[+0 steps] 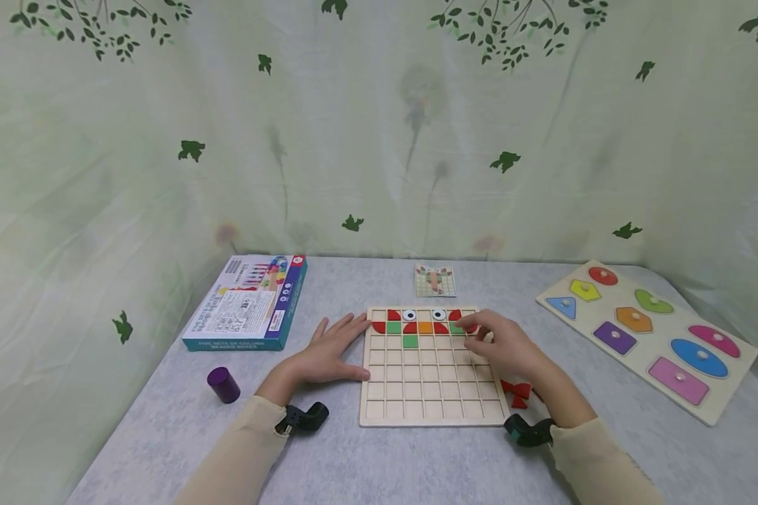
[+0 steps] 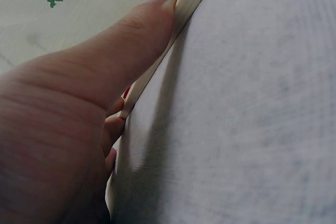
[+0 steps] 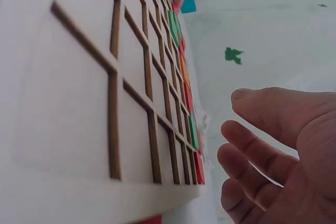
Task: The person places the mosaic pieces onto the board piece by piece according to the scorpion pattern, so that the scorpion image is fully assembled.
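A wooden grid board (image 1: 429,393) lies on the table between both hands. Its top rows hold red quarter-round tiles (image 1: 410,327), green square tiles (image 1: 410,341), an orange tile (image 1: 425,327) and two eye tiles (image 1: 408,315). My left hand (image 1: 325,354) rests at the board's left edge with fingers stretched out; in the left wrist view the thumb (image 2: 131,35) touches that edge. Over the upper right corner is my right hand (image 1: 508,347), its fingers loosely bent near the end tiles. The right wrist view shows a gap between thumb and fingers, with nothing visible in it.
Red pieces (image 1: 518,393) lie beside the board's right edge, partly under the right forearm. A small pattern card (image 1: 435,282) lies behind the board. At left are a flat box (image 1: 240,312) and a purple cylinder (image 1: 224,385); at right, a knobbed shape puzzle (image 1: 647,344).
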`<state>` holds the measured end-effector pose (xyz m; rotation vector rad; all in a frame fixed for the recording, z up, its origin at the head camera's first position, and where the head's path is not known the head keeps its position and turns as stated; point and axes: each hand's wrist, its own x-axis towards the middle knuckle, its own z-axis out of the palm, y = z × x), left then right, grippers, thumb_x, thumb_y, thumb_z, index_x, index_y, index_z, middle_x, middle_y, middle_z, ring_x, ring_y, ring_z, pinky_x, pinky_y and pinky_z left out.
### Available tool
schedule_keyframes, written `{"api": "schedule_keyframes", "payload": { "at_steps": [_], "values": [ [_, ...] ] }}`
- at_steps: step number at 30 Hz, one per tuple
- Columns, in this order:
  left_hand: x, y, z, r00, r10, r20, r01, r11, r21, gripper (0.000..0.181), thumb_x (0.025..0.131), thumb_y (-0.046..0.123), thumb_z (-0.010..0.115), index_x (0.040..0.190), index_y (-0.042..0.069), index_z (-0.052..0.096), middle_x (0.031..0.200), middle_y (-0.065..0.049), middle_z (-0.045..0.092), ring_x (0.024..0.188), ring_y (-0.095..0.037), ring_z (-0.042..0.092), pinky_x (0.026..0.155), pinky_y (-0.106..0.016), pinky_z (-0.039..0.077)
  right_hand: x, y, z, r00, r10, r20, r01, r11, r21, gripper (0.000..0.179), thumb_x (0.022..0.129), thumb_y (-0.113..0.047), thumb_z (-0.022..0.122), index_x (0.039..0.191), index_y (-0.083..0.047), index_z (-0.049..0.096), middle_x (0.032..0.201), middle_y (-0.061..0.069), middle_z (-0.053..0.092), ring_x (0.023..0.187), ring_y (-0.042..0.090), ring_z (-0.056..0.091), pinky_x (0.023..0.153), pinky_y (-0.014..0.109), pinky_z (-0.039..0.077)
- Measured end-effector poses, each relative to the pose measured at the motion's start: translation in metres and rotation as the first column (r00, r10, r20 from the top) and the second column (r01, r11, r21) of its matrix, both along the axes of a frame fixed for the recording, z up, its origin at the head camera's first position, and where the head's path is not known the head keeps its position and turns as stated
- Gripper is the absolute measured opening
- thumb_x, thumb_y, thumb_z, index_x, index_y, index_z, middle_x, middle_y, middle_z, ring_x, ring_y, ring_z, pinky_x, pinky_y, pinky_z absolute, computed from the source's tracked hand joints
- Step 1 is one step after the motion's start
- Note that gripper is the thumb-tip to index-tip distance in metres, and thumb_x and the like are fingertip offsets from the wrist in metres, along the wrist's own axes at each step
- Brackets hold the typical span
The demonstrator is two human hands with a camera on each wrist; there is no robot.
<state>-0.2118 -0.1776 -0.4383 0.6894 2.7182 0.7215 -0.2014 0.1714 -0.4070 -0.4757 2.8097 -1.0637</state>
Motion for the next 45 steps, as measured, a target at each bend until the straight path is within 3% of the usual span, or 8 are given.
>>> {"api": "schedule_keyframes", "payload": {
  "at_steps": [7,19,31,37,45],
  "values": [
    [-0.001,0.001,0.000,1.000,-0.002,-0.006,0.002,1.000,-0.014,0.102,0.082,0.060,0.073,0.161,0.020,0.023,0.170,0.003,0.014,0.159,-0.027,0.002,0.124,-0.060,-0.010,-0.005,0.020,0.001,0.998,-0.058,-0.017,0.059,0.998,0.035,0.031,0.095,-0.014,0.066,0.126,-0.014,0.066,0.125,0.010,0.063,0.099,0.023,0.058,0.075,0.029,0.050],
    [0.001,0.000,0.000,1.000,0.012,0.002,-0.011,1.000,-0.019,0.102,0.081,0.059,0.074,0.161,0.021,0.023,0.170,0.003,0.014,0.159,-0.026,0.002,0.124,-0.060,-0.011,-0.014,0.047,-0.003,0.989,-0.132,0.063,0.128,0.990,0.060,0.038,0.094,-0.020,0.068,0.131,-0.016,0.062,0.130,0.012,0.062,0.106,0.026,0.055,0.076,0.028,0.053],
    [0.000,0.000,-0.001,1.000,0.006,0.002,-0.006,1.000,-0.018,0.102,0.082,0.059,0.073,0.161,0.020,0.023,0.170,0.003,0.014,0.159,-0.026,0.001,0.123,-0.060,-0.011,-0.020,0.076,-0.010,0.981,-0.125,0.150,0.117,0.991,0.058,0.038,0.094,-0.024,0.068,0.129,-0.010,0.064,0.127,0.019,0.061,0.100,0.026,0.058,0.074,0.030,0.056],
    [0.001,-0.001,0.000,1.000,0.001,-0.004,-0.001,1.000,-0.015,0.101,0.082,0.059,0.073,0.160,0.019,0.023,0.170,0.002,0.015,0.159,-0.026,0.002,0.123,-0.060,-0.011,-0.022,0.087,-0.016,0.973,-0.147,0.176,0.134,0.987,0.083,0.029,0.095,-0.014,0.062,0.124,-0.009,0.068,0.116,0.016,0.066,0.088,0.021,0.060,0.076,0.030,0.056],
    [0.002,-0.001,0.001,1.000,0.002,-0.004,-0.002,1.000,-0.009,0.101,0.082,0.058,0.074,0.160,0.019,0.024,0.170,0.001,0.016,0.159,-0.027,0.003,0.123,-0.061,-0.011,-0.018,0.093,-0.016,0.978,-0.102,0.181,0.088,0.993,0.081,0.038,0.091,-0.004,0.057,0.126,-0.012,0.068,0.123,0.014,0.066,0.100,0.024,0.057,0.083,0.033,0.054]
  ]
}}
